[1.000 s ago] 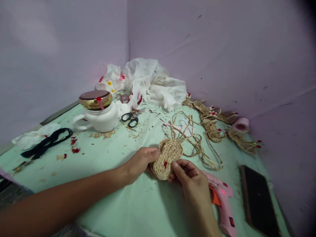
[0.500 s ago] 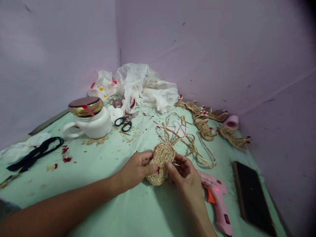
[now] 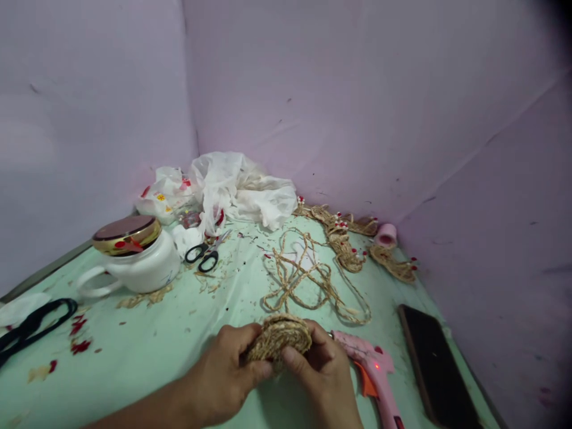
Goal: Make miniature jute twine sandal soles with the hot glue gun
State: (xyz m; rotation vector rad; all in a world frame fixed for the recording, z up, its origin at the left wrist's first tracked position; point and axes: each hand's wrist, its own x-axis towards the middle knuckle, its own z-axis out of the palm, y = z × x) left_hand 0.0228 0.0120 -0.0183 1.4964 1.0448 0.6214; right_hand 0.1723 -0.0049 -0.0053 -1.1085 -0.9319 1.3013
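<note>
Both my hands grip a coiled jute-rope piece [image 3: 279, 335] lifted a little off the pale green table [image 3: 156, 351] near its front. My left hand [image 3: 223, 375] wraps it from the left, fingers closed on its edge. From the right, my right hand [image 3: 319, 372] pinches it between thumb and fingers. Only the top of the coil shows; the rest is hidden behind my fingers. Loose jute cord [image 3: 304, 280] lies in loops just beyond the piece.
A pink glue gun [image 3: 370, 372] with a lit red lamp lies right of my hands, a black phone [image 3: 435, 372] beyond it. Scissors [image 3: 205, 255], a white lidded pot [image 3: 134, 262], crumpled plastic bags [image 3: 236, 190], jute bundles [image 3: 344, 238], pink tape roll [image 3: 386, 236], black strap [image 3: 33, 325].
The coiled piece lay flat under my fingertips; now both hands have closed round it and raised it toward me. The camera has tilted, so everything sits lower and further left.
</note>
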